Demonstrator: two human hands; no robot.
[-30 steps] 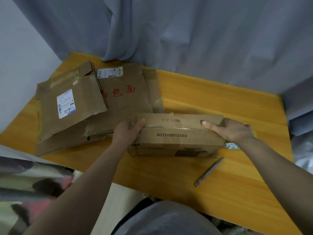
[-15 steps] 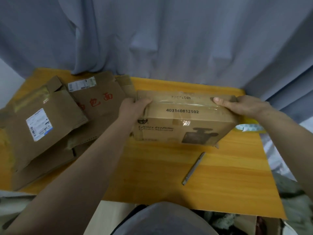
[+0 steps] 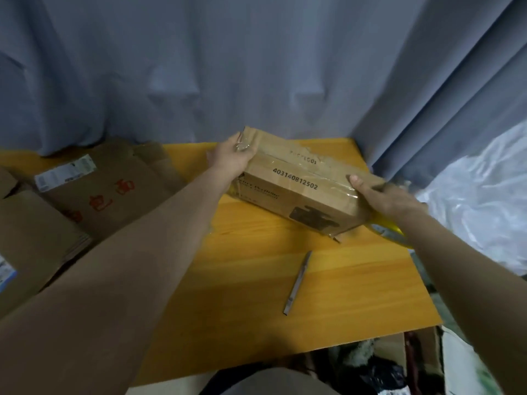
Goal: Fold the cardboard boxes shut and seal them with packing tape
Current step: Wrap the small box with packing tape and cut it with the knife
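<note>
A closed brown cardboard box [image 3: 299,189], printed 403140812502 and covered on top with clear tape, is held off the wooden table [image 3: 256,280] and turned at an angle. My left hand [image 3: 231,158] grips its far left end, fingers curled over the top corner. My right hand [image 3: 382,195] grips its right end, thumb on the taped top. A yellow tape roll [image 3: 390,228] shows partly under my right wrist.
Flattened cardboard boxes [image 3: 94,195] with labels and red characters lie at the left of the table. A grey metal utility knife [image 3: 296,282] lies in front of the box. Grey curtains hang behind; a clear plastic bag [image 3: 484,201] and clutter sit at the right.
Both hands have carried the box away from me and to the right, turning it so its right end points nearer. The view has swung right.
</note>
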